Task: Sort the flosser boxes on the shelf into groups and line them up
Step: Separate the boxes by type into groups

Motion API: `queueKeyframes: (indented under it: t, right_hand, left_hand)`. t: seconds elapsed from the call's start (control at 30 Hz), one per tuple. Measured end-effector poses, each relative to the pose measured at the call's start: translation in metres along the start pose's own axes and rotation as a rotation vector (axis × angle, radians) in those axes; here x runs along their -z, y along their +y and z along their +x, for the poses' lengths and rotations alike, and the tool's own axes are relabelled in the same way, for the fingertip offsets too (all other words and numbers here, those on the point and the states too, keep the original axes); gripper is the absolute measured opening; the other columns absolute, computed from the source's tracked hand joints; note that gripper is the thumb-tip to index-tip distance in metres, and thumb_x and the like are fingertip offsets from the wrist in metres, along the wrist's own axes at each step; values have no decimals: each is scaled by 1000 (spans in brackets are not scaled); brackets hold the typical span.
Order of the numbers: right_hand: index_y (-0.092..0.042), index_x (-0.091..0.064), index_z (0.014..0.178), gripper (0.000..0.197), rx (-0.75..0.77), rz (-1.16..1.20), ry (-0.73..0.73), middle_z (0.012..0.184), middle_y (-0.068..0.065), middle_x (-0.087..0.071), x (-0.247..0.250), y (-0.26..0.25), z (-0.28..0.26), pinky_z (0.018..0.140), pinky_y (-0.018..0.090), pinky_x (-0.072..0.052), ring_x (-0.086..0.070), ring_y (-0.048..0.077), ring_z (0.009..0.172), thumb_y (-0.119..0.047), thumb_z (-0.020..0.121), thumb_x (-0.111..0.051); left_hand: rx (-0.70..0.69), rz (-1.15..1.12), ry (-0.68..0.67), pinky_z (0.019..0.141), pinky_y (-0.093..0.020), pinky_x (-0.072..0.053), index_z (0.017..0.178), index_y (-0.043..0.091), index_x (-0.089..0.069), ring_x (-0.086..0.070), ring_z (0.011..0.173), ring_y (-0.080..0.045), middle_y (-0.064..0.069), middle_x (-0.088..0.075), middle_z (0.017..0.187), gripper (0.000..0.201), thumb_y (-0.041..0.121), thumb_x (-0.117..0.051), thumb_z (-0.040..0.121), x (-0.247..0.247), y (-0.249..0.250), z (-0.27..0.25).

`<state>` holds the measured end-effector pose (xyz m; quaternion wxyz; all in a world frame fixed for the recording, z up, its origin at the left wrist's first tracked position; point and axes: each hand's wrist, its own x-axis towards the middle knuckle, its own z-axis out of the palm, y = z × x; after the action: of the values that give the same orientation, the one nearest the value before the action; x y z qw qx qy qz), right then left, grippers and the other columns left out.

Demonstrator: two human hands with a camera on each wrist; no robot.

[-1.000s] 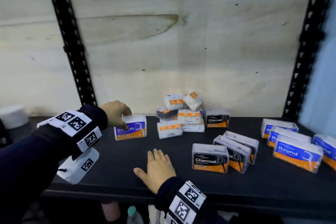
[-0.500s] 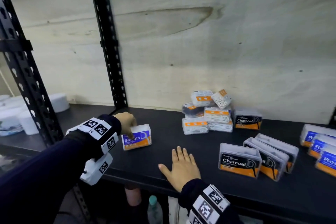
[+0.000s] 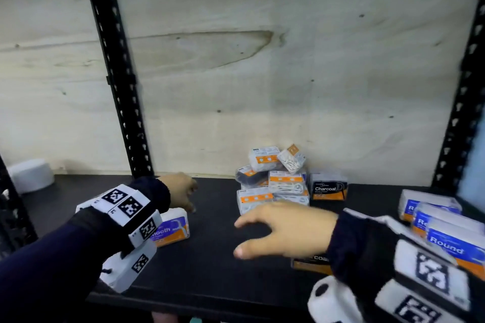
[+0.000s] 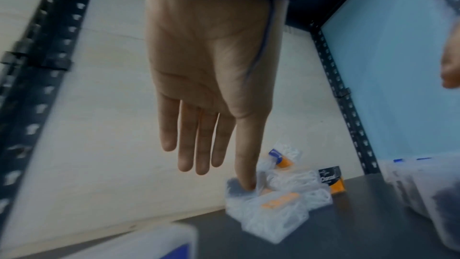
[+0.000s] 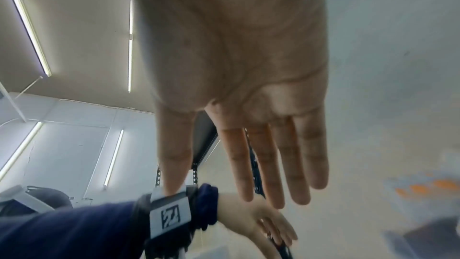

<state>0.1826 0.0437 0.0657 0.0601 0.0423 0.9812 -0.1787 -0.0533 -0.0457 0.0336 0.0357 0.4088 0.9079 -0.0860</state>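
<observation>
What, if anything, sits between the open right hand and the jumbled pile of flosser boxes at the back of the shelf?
Nothing visible. The right hand hangs open just in front of the pile, and only bare black shelf shows in the gap. The Smooth box lies well off to the left, below the left hand.

Two bare hands extend from dark navy long sleeves with soft cuffs; the left hand point(image 3: 181, 191) and right hand point(image 3: 286, 231) each have a white wristband printed with black square marker codes; a white boxy camera housing, also code-marked, hangs beneath each wrist.
</observation>
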Motion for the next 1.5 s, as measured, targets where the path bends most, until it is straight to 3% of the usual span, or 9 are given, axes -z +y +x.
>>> queueKeyframes:
  t: [0.13,0.4,0.57,0.7,0.8,0.9,1.07,1.3,1.5]
  right_hand:
    - [-22,-55,130,48,-40,-31,18,127,-11,-59,62,24,-12,76,-1,-37,-55,-15,85,-41,86,-58]
    - [-13,-53,132,50,-261,-234,90,131,3,-59,114,123,40,82,15,-39,-55,17,116,-28,85,-65]
    - [-11,-38,142,66,-461,-384,-32,144,6,-45,102,183,74,106,29,-36,-45,23,130,-30,85,-65]
    - [-10,-20,149,82,-574,-428,-149,153,9,-30,85,222,96,111,35,-32,-33,27,139,-34,85,-64]
    - [-8,-20,148,78,-597,-417,-159,155,10,-28,75,237,106,111,36,-31,-31,26,141,-33,87,-62]
    - [-7,-30,144,67,-572,-417,-136,150,12,-36,71,242,113,107,33,-34,-38,27,136,-32,89,-59]
    - [-8,-46,133,60,-494,-465,-80,137,12,-48,72,248,117,94,31,-43,-49,28,124,-29,82,-68]
    - [-10,-52,128,55,-431,-505,-65,108,6,-52,72,251,115,65,20,-33,-46,16,94,-28,79,-71]
    - [-9,-55,122,53,-440,-575,-119,121,9,-58,73,247,116,54,18,-31,-42,14,91,-28,76,-74]
  left_hand:
    - [-73,25,41,97,-33,-46,131,8,-53,-56,119,-25,-7,-59,129,56,36,-66,84,16,36,18]
    - [-57,5,-29,48,-21,-32,65,6,-51,-42,55,-16,-4,-44,65,34,28,-65,86,20,99,56]
    - [-90,53,-100,95,-29,-47,143,2,-34,-50,127,-30,-19,-49,139,63,23,-61,90,9,118,76]
    - [-199,235,-100,53,1,-40,143,-9,-26,-34,141,-28,-21,-31,152,47,7,-39,100,9,125,81]
    - [-163,293,-146,96,-10,-43,142,-7,-32,-39,137,-31,-19,-40,147,53,17,-49,97,7,122,90]
    - [-82,204,-249,103,-38,-41,127,-7,-50,-53,122,-34,-22,-59,126,51,30,-57,92,15,126,86]
    - [-147,51,-316,34,-8,-32,61,2,-47,-44,38,-8,7,-43,27,43,28,-57,93,22,109,99]
    - [-207,5,-149,98,-30,-44,128,2,-58,-58,119,-25,-15,-62,128,36,17,-50,96,30,91,103]
    - [-274,-44,-227,97,-30,-42,131,5,-53,-53,123,-28,-12,-58,133,51,28,-65,87,23,95,101]
